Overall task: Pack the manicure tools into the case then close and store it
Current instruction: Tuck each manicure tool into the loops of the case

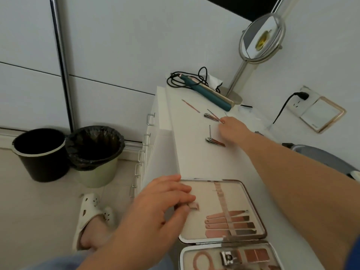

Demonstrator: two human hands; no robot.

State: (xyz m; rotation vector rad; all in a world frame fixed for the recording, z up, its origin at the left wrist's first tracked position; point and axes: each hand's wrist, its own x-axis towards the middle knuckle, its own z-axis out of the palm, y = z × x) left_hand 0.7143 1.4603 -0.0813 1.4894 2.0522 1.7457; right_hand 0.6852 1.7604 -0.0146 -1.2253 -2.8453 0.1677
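Two-part case point(253, 199) open, rose-gold tools point(229, 223) strapped

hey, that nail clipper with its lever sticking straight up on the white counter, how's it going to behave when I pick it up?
The nail clipper looks like stiff metal, so it probably won't bend. Its raised lever may swing or fold when gripped. It lies flat on the smooth counter, so it is unlikely to roll but could slide if nudged, and pinching its sides seems easier.

Rose-gold metal tools point(228, 221) with a dull sheen sit in a case point(259, 217) lined in matt cream material and rimmed in shiny metal. Polished steel nail clippers point(214, 141) lie on a smooth white dresser top point(194, 152); the mirror point(262, 37) frame looks like brushed metal.
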